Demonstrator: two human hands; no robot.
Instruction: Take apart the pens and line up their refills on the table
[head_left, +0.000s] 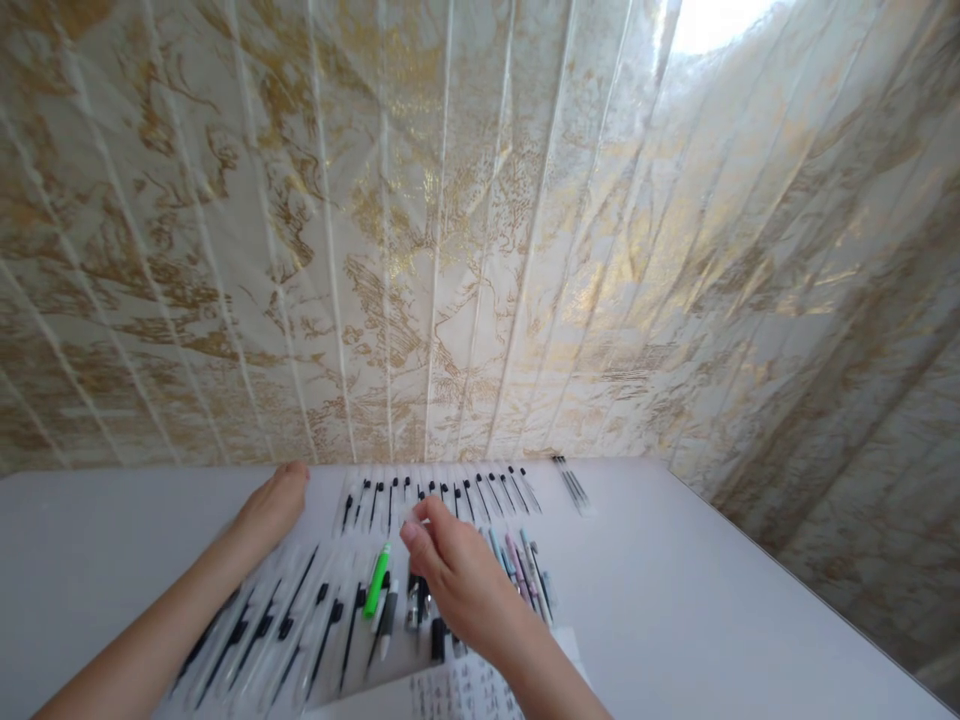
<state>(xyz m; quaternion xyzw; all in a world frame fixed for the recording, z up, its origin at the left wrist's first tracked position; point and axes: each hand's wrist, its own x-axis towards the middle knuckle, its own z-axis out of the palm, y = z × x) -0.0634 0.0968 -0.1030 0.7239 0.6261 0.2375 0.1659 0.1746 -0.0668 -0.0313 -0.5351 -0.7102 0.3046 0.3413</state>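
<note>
My right hand (461, 575) is over the middle of the table, its thumb and index finger pinched together; whatever sits between them is too small or clear to make out. Beneath and beside it lie a bright green pen (377, 583), a white pen with a dark grip (388, 622) and some black pen parts (438, 638), partly covered by the hand. My left hand (276, 503) rests near the table's back edge, left of a row of clear pens with black clips (480, 495). Its fingers are curled and their tips are hidden.
Several transparent pen barrels with dark refills (262, 630) lie at the front left under my left forearm. Pastel pens (523, 572) lie right of my right hand. Thin refills (574, 487) sit at the back right. A handwritten sheet (465, 690) is at the front. A patterned curtain (450, 250) hangs behind the table.
</note>
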